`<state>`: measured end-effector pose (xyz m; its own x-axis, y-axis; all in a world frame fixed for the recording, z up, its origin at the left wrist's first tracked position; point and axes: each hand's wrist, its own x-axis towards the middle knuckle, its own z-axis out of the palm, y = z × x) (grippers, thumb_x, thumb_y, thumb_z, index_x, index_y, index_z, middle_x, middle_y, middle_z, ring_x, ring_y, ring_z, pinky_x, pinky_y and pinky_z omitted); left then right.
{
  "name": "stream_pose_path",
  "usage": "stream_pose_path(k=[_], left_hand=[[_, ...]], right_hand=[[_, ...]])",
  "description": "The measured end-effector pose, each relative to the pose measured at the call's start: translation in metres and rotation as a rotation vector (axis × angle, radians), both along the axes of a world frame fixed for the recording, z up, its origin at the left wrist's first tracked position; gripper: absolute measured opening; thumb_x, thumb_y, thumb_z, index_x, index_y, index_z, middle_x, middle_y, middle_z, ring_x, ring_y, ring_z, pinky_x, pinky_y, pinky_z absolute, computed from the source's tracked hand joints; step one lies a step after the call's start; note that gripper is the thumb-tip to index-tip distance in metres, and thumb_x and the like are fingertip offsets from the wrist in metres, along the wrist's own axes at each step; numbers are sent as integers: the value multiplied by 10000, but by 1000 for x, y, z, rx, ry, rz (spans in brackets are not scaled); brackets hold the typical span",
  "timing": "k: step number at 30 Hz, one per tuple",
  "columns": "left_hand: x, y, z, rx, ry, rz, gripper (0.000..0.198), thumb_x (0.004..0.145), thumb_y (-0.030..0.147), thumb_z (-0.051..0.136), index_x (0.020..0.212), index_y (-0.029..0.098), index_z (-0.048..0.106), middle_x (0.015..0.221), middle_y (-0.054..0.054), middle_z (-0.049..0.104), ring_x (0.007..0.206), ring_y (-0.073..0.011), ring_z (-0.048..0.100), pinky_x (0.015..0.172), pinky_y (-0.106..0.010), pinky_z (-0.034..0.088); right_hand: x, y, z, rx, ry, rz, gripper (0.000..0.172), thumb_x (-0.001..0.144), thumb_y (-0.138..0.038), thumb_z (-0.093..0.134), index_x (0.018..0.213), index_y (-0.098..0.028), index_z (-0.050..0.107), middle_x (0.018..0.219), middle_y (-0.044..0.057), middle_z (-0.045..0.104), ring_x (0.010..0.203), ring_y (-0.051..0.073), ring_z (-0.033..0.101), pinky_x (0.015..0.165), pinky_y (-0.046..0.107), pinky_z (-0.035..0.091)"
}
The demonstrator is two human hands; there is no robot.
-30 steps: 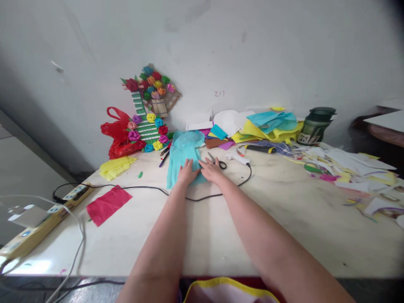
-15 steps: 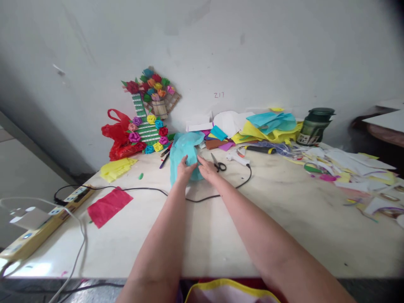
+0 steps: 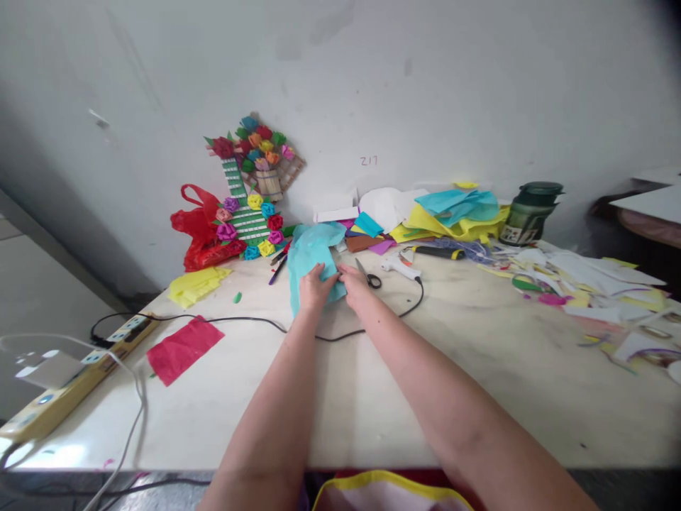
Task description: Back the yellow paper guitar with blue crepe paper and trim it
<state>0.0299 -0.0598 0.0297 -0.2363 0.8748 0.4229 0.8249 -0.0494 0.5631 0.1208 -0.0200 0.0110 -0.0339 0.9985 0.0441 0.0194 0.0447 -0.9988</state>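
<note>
A large piece of light blue crepe paper (image 3: pixel 308 248) lies in the middle of the table, wrinkled and reaching back toward the paper pile. My left hand (image 3: pixel 315 285) is closed on its near right part, thumb pointing right. Close against it, my right hand (image 3: pixel 353 282) has its fingertips pinched together at the paper's right edge; whatever sits between those fingertips is too small to make out. Just right of my right hand lie black-handled scissors (image 3: pixel 372 279), and beyond them a white glue gun (image 3: pixel 401 267) with a black cord (image 3: pixel 340 336).
Left are a power strip (image 3: pixel 79 383), red paper (image 3: pixel 185 349), yellow paper (image 3: pixel 199 285) and a red plastic bag (image 3: pixel 196 231). Paper-flower crafts (image 3: pixel 250 213) lean on the wall. Coloured paper (image 3: pixel 457 213), a cutter (image 3: pixel 439 252), a dark green jug (image 3: pixel 532 213) and scraps (image 3: pixel 590 284) lie right.
My hands have shifted slightly right and drawn closer together, fingertips now nearly meeting. The blue paper's near edge has moved a little right with them.
</note>
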Motion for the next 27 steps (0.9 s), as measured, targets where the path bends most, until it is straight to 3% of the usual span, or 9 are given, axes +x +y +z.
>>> stream_pose_path(k=[6, 15, 18, 21, 25, 27], left_hand=[[-9, 4, -8, 80, 21, -105, 470, 717, 384, 647, 1131, 166, 596, 1210, -61, 575, 1122, -186, 526, 984, -247, 382], [-15, 11, -14, 145, 130, -152, 304, 822, 342, 525, 1084, 220, 620, 1213, -21, 573, 1131, -155, 518, 1014, -268, 361], [-15, 10, -13, 158, 151, -161, 296, 836, 333, 503, 1090, 231, 617, 1209, -25, 576, 1131, -156, 518, 1020, -276, 357], [-16, 10, -13, 159, 143, -151, 299, 842, 331, 491, 1096, 231, 614, 1210, -32, 574, 1130, -165, 520, 1018, -297, 363], [-19, 13, -17, 237, 98, -135, 277, 829, 315, 513, 1063, 222, 631, 1170, -54, 601, 1104, -187, 543, 1006, -343, 375], [-22, 16, -20, 336, 65, -153, 253, 811, 301, 543, 1017, 202, 651, 1121, -81, 628, 1057, -211, 576, 984, -374, 395]], right_hand=[[4, 0, 2, 30, -82, 22, 649, 669, 11, 343, 1289, -153, 448, 1209, 71, 574, 1042, 129, 575, 793, 235, 488], [1, -4, 7, -67, 163, -1, 543, 709, -35, 395, 1236, -113, 500, 1172, 96, 597, 967, 133, 608, 783, 221, 489], [0, -3, 2, -126, 259, -40, 428, 726, -117, 462, 1141, -91, 563, 1024, 99, 665, 882, 135, 628, 748, 220, 493], [0, -4, -1, -151, 303, -108, 262, 695, -176, 531, 926, -110, 635, 794, 53, 684, 754, 136, 626, 670, 217, 493], [-1, -8, 1, -173, 424, -120, 21, 645, -155, 562, 659, -155, 577, 515, -30, 561, 510, 111, 538, 487, 204, 439], [-2, -9, 4, -215, 558, -93, 63, 629, -117, 549, 596, -166, 526, 454, -48, 506, 446, 99, 492, 447, 203, 410]])
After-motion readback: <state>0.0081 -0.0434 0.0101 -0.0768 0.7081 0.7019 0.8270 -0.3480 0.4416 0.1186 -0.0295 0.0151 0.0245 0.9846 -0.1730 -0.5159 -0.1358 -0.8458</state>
